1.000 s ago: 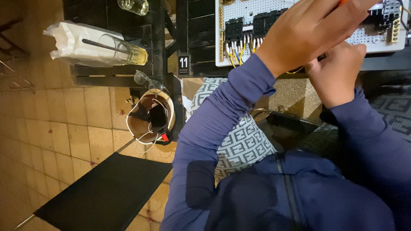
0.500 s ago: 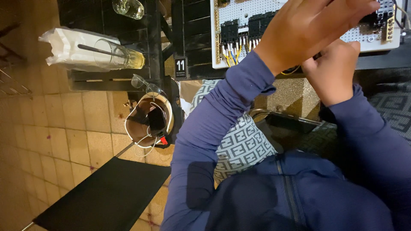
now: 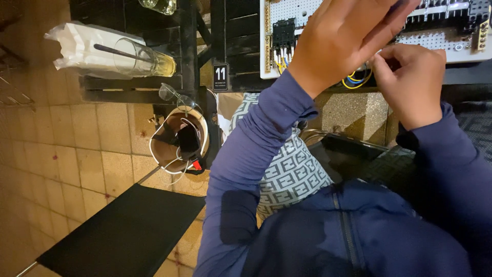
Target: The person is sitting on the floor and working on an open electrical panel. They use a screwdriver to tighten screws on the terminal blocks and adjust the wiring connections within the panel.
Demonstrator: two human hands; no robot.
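Note:
A white perforated panel (image 3: pixel 441 31) with black terminal blocks (image 3: pixel 283 35) and yellow and blue wires (image 3: pixel 359 79) stands on a dark slatted table. My left hand (image 3: pixel 348 41) is raised in front of the panel, fingers stretched together toward its upper part; the fingertips run out of view, so what they hold is hidden. My right hand (image 3: pixel 412 84) is curled into a fist just below the panel, thumb and fingers pinched together beside the wires. Both arms wear blue sleeves.
On the table's left lie a tipped glass (image 3: pixel 143 59) with a straw, a white paper bag (image 3: pixel 82 46) and a small number sign (image 3: pixel 220 77). A brown bag (image 3: pixel 177 141) holding cables and a black chair seat (image 3: pixel 123 231) stand on the tiled floor. A patterned cushion (image 3: pixel 289 169) lies in my lap.
The view has shifted a little, so the panel sits further left. My right hand has dropped slightly below the panel's edge. My left hand stays raised over the panel.

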